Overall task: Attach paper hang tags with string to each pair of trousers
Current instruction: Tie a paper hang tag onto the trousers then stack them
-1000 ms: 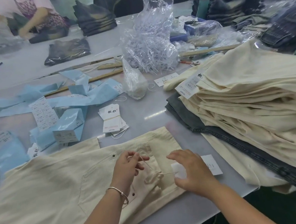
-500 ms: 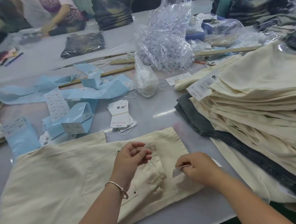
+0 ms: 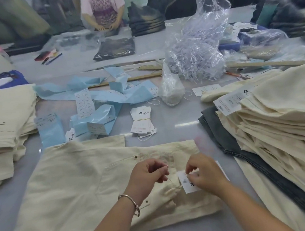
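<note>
Cream trousers (image 3: 77, 183) lie flat on the bench (image 3: 175, 117). Left hand (image 3: 148, 173) pinches the string (image 3: 168, 179) by the pocket, and right hand (image 3: 204, 174) fingers clamp the paper hang tag (image 3: 186, 184) just beside it. More tags (image 3: 142, 121) sit bundled further back.

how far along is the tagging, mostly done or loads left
Some looks done: the tall stack of cream trousers on the right shows a white tag. In hand: the left hand pinches a thin string while the right hand holds a white paper hang tag over the flat cream trousers. Whether the left-side cream pile is tagged is unclear.
</note>
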`<state>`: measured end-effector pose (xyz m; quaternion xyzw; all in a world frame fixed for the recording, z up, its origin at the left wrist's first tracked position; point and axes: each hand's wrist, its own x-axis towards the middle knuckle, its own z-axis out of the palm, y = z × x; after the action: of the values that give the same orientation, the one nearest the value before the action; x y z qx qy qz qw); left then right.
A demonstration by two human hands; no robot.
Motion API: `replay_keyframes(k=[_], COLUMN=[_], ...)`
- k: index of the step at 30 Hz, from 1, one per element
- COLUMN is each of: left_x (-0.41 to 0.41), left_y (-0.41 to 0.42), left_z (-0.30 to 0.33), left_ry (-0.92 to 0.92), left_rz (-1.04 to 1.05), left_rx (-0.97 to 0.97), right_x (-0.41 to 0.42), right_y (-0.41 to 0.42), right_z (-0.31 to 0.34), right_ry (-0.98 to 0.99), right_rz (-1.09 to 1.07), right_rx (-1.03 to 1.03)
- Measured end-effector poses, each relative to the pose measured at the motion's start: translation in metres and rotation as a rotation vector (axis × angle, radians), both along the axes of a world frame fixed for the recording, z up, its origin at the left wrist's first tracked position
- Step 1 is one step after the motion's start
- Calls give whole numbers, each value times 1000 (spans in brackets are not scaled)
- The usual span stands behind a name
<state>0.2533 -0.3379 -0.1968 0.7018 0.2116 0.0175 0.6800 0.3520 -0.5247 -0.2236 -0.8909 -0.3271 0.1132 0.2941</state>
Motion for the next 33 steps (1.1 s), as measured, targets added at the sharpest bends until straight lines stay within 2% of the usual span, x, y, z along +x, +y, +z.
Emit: replay_keyframes(k=[2, 9, 13, 15, 18, 23, 27, 33], left_x=[0, 6, 8, 8, 10, 12, 9, 4], left_y=[-3, -15, -19, -20, -20, -20, -18, -13], left_z=[-5, -16, -16, -13, -5, 8, 12, 13], left_ry=[23, 57, 57, 44, -6, -68, -84, -94], left_rz=[-15, -54, -88, -111, -118, -138, -117, -133], left_rx=[-12, 40, 90, 138, 191, 236, 280, 284], right_x=[-12, -18, -21, -21, -20, -17, -18, -19], right_y=[-3, 8, 9, 8, 4, 7, 15, 18], right_z=[-4, -22, -20, -12, 7, 29, 29, 31], right_ry=[194, -2, 13, 126, 472, 916, 1173, 1186], right_rz=[41, 142, 110, -36, -247, -290, -350, -326], right_rx=[29, -132, -108, 45, 406, 747, 855, 827])
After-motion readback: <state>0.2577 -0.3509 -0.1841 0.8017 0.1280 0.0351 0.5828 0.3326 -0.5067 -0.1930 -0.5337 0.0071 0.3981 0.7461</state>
